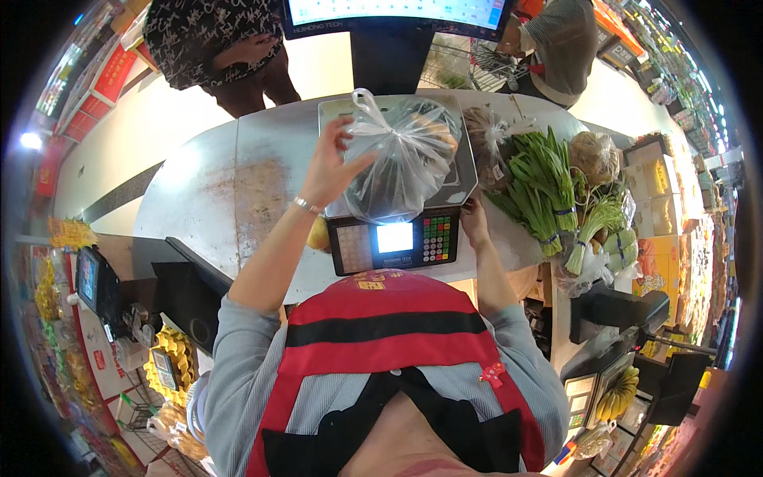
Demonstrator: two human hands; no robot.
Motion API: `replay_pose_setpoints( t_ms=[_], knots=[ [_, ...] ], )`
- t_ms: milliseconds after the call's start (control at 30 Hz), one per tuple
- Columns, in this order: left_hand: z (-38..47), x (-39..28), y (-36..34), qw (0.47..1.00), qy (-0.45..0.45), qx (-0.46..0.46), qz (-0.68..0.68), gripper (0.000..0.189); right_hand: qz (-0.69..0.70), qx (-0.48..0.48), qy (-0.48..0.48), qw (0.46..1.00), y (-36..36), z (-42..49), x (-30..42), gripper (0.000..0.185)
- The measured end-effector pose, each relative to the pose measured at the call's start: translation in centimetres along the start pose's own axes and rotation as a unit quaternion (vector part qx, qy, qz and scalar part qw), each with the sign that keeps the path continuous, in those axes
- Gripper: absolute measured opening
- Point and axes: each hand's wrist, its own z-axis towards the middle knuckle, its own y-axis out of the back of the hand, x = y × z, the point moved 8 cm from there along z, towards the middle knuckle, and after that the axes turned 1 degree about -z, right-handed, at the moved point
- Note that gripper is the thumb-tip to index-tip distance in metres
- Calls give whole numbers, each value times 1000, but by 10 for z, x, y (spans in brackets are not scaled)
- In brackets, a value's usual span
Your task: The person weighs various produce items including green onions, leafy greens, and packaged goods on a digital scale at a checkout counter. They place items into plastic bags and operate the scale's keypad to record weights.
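Note:
A knotted clear plastic bag (400,167) sits on the platform of a weighing scale (458,182) in front of me. Its contents show only as dark and brownish shapes through the film. My left hand (338,161) is at the bag's left side, fingers apart, the thumb over the film; whether it presses on the bag I cannot tell. Below the platform are the scale's lit display (394,237) and its keypad (436,238). My right hand (474,222) is at the right side of the scale housing, its fingertips partly hidden. A yellowish round item (318,234) peeks out left of the housing.
Leafy greens (539,185), bundled stalks (587,232) and bagged produce (487,140) lie right of the scale on the counter (197,197). A monitor (393,18) rises behind it. Two people stand across the counter. Bananas (617,393) sit at lower right.

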Motion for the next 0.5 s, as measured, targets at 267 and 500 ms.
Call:
replay_pose_setpoints(
  t_ms=[267, 500],
  knots=[
    [39, 6, -64, 990, 23, 76, 117, 27, -428, 137, -40, 892, -9, 7, 28, 27],
    [15, 40, -59, 993, 45, 93, 63, 19, 71, 108, -36, 991, 40, 35, 141, 17]
  ],
)
